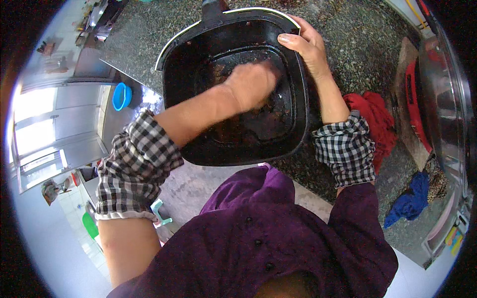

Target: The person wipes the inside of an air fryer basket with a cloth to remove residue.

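A black air fryer basket [238,149] with a light trim strip and a handle stub at its far side is tilted before me above the granite counter. Brown residue and wet-looking specks mark its inside. My left hand [253,83] is down inside the basket, curled and blurred by motion near the bottom; its fingertips and anything under them are hidden. My right hand [307,46] grips the basket's far right rim, thumb on the inner side and fingers outside. Checkered sleeve covers are on both forearms.
On the granite counter [357,44], a red cloth [376,123] lies beside my right forearm, with a blue cloth [411,199] nearer the right edge. A transparent curved object [443,111] stands at far right. A blue basin [122,97] is beyond the counter's left edge.
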Demonstrator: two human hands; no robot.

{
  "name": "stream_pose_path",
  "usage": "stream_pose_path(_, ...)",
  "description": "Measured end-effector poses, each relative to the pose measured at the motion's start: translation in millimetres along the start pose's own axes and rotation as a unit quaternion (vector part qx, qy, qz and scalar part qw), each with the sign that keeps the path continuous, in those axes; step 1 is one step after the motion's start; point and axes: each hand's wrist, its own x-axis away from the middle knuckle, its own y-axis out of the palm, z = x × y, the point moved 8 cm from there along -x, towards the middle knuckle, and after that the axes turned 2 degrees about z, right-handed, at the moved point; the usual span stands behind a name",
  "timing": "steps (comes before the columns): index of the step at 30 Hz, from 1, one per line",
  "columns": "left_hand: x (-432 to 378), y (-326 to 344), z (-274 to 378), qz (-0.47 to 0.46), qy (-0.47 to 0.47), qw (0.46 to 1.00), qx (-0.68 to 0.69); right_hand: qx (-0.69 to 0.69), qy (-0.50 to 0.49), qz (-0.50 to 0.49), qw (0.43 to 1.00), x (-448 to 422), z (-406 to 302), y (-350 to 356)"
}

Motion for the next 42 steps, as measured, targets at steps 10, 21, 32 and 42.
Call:
stream_pose_path(10,9,-2,-67,0.070,-0.118,0.988,0.065,0.014,0.009,0.009,1.000,0,1,-2)
stream_pose_path(21,17,-10,-58,0.101,-0.068,0.989,0.079,0.017,0.012,0.009,1.000,-1,3,-3)
stream_pose_path(32,59,12,5,0.025,0.131,0.991,0.020,0.034,0.015,0.014,0.999,-2,4,-6)
stream_pose_path(42,34,29,24,0.020,0.117,0.992,0.046,0.016,0.007,0.014,1.000,-1,8,-8)
